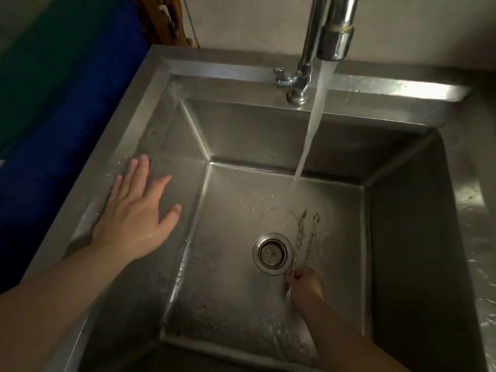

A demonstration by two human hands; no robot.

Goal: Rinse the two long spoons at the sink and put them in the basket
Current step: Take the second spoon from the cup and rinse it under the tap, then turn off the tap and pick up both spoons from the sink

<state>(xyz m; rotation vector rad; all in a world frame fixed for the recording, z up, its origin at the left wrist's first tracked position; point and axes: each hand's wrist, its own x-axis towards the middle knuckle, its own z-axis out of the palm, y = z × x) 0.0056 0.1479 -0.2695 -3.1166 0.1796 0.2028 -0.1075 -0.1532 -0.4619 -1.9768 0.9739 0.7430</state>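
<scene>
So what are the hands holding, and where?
The right hand grips the two long spoons near their lower ends, down in the sink. The left hand holds nothing.

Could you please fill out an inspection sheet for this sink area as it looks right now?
Surface: steel sink, wet, water running from the faucet; drain strainer in place.
Job's things: two long spoons, held together low in the basin beside the drain, not under the stream; basket not in view.
Clutter: nothing seen.
Hands: right hand closed on the spoons; left hand open, flat on the sink's left rim.
Cables: thin cord by the back wall.
Surroundings: blue fabric at left, plain wall behind.
</scene>
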